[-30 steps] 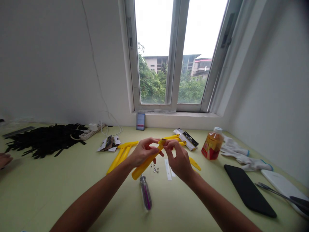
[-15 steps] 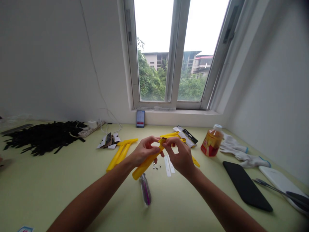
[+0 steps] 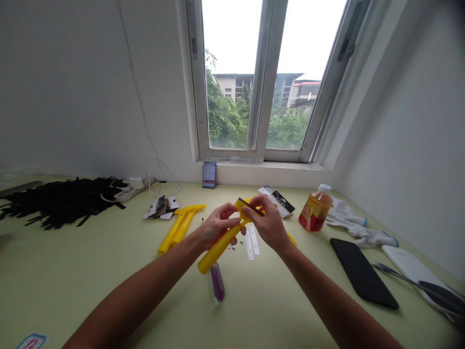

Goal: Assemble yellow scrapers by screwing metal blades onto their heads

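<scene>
Glossy yellow plastic, matt cloth, bright metal

The bar (image 3: 221,250) in hand is smooth, glossy yellow plastic, and so are the bars (image 3: 174,230) lying on the smooth, matt pale-green desk (image 3: 72,281). The screwdriver (image 3: 217,282) has a clear, shiny plastic handle. The nuts (image 3: 230,246) are bright metal. The bottle (image 3: 316,209) is glossy clear plastic with a shiny label. The gloves (image 3: 348,220) are white knit cloth, matt and slightly rough. The case (image 3: 363,274) is smooth black with a soft sheen, and the tweezers (image 3: 410,282) are polished metal.
</scene>
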Demonstrator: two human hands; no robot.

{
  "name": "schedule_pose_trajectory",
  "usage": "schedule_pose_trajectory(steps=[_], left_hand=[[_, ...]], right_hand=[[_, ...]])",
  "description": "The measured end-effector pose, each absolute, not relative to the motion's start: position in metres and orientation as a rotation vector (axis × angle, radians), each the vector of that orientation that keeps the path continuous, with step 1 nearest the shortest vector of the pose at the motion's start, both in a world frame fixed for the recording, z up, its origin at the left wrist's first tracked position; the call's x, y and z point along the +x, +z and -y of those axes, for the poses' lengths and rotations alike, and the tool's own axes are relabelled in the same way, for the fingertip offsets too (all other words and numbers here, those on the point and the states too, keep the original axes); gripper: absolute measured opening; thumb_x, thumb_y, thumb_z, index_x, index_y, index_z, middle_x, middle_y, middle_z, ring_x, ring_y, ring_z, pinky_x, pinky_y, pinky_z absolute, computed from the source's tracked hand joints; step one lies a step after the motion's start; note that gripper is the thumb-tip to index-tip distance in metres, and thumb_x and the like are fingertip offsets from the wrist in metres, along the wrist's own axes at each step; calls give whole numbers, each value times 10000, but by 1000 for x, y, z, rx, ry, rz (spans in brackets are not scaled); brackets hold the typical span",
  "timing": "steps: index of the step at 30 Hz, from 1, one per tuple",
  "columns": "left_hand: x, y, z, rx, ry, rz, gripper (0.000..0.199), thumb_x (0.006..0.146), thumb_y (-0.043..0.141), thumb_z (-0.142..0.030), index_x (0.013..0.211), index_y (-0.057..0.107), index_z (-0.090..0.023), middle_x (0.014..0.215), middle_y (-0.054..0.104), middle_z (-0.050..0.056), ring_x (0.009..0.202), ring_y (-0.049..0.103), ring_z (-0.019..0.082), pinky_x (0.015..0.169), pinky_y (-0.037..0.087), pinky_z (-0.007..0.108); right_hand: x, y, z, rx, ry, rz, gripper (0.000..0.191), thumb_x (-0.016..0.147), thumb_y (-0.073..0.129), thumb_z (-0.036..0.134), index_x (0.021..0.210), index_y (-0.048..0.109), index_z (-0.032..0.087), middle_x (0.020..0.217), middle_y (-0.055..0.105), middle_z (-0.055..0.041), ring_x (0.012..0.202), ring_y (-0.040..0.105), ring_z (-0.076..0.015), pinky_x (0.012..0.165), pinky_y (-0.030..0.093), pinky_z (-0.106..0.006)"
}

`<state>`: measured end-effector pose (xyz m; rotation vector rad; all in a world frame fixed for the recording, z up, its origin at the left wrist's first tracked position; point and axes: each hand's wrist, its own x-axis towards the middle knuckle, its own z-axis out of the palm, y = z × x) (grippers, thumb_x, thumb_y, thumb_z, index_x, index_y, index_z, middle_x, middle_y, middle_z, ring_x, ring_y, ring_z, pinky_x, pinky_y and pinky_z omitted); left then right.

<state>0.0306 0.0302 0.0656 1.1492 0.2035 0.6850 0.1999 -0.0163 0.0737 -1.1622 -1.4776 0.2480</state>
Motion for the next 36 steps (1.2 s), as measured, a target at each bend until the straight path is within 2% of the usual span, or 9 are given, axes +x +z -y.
schedule_pose_trajectory(steps=[4, 13, 18, 20, 23, 27, 31, 34, 36], left_hand=[[32, 60, -33, 1132, 645, -221, 304, 744, 755, -236, 958, 545, -193, 1028, 599, 45, 745, 689, 197, 442, 550, 233], [40, 58, -27, 1060, 686, -266, 325, 753, 748, -235, 1000, 543, -187, 1122, 552, 53, 757, 671, 170, 422, 533, 215], [45, 56, -30, 1012, 765, -357, 350, 729, 762, -242, 990, 538, -177, 1077, 563, 53, 759, 677, 169, 429, 532, 221], [43, 57, -37, 995, 837, -414, 348, 721, 760, -222, 984, 537, -177, 1046, 576, 48, 752, 680, 167, 442, 533, 222], [33, 64, -54, 973, 959, -496, 340, 703, 748, -168, 972, 539, -177, 1006, 591, 41, 734, 682, 167, 438, 515, 212], [11, 83, -80, 962, 1113, -518, 335, 687, 714, -117, 970, 547, -183, 1009, 596, 33, 738, 682, 172, 421, 477, 194], [-7, 97, -91, 962, 1218, -524, 334, 679, 701, -97, 956, 538, -189, 977, 609, 29, 729, 676, 169, 426, 465, 194], [-13, 101, -91, 969, 1239, -528, 325, 682, 698, -102, 946, 531, -189, 992, 618, 42, 721, 674, 172, 427, 462, 200], [-14, 103, -90, 965, 1250, -526, 329, 677, 695, -102, 947, 528, -187, 991, 618, 46, 708, 670, 173, 419, 451, 197]], right_hand=[[212, 75, 9, -1157, 476, 1542, 287, 800, 669, 443, 889, 539, 203, 822, 620, -12, 690, 607, -152, 583, 497, -276], [223, 79, 6, -1194, 418, 1643, 245, 816, 656, 365, 985, 567, 210, 814, 682, -18, 723, 647, -154, 665, 530, -299], [222, 83, 9, -1298, -11, 1657, 161, 883, 559, 331, 977, 572, 199, 942, 667, -73, 844, 629, -199, 755, 493, -352], [209, 85, 21, -1361, -144, 1693, 155, 919, 492, 336, 906, 566, 200, 867, 656, -72, 799, 616, -204, 737, 467, -349], [174, 76, 48, -1648, 18, 1983, 307, 936, 422, 466, 805, 556, 223, 631, 622, -34, 583, 588, -202, 572, 401, -317], [126, 40, 77, -1801, 278, 2344, 506, 809, 485, 667, 1031, 566, 219, 740, 705, -108, 600, 647, -283, 510, 353, -324], [108, 13, 81, -1734, 257, 2493, 531, 836, 508, 470, 1289, 447, 199, 852, 728, -131, 668, 679, -293, 520, 347, -319], [113, 18, 75, -1707, 184, 2478, 432, 847, 473, 281, 1272, 470, 206, 834, 725, -96, 638, 669, -231, 513, 334, -293], [125, 34, 69, -1666, 80, 2368, 340, 847, 483, 256, 1180, 541, 225, 821, 720, -68, 626, 657, -203, 523, 357, -281]])
